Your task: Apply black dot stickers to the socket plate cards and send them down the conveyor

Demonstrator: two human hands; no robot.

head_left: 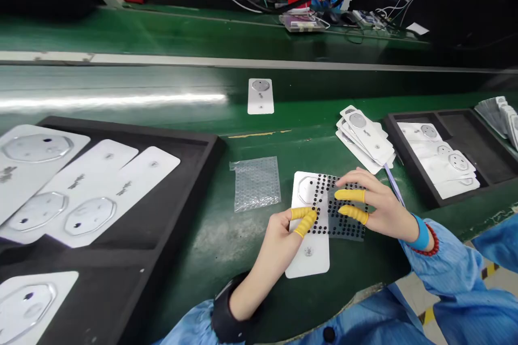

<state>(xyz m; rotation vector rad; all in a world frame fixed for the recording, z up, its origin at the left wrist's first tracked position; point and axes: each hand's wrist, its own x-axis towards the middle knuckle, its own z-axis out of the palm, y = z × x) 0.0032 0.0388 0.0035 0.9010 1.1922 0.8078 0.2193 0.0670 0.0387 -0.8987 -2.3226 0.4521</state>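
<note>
Green bench (230, 250): underlies the work panel (307, 261), the landmark here, which lies flat before the person.
Left tray (184, 215): well left of the work panel, its larger-looking white panels overlapping; dragging one across another could scuff them.
Right tray (477, 135): right of and beyond the work panel, with a fanned pile in its left compartment.
Loose stack (366, 137): beyond the work panel and to its right, unevenly piled; a sleeve or knuckle brushing it could make it slide.
Right hand (382, 205): above the work panel's right edge, fingers spread over the dotted sheet; thumb hidden, so I cannot tell whether it grips.
Left hand (283, 232): at the work panel's left edge, thumb and forefinger nipped together on the dotted sheet; whether they catch a single dot, I cannot tell.
Dotted sheet (343, 226): partly over the work panel, overhanging its right side; an uneven pull could crease it or shift the panel.
Bubble-wrap pouch (257, 183): just left of the work panel.
Black dots (322, 183): above the work panel, on the sheet; the yellow finger cots (350, 194) could blunt touch, so one might drop or stick askew.
</note>
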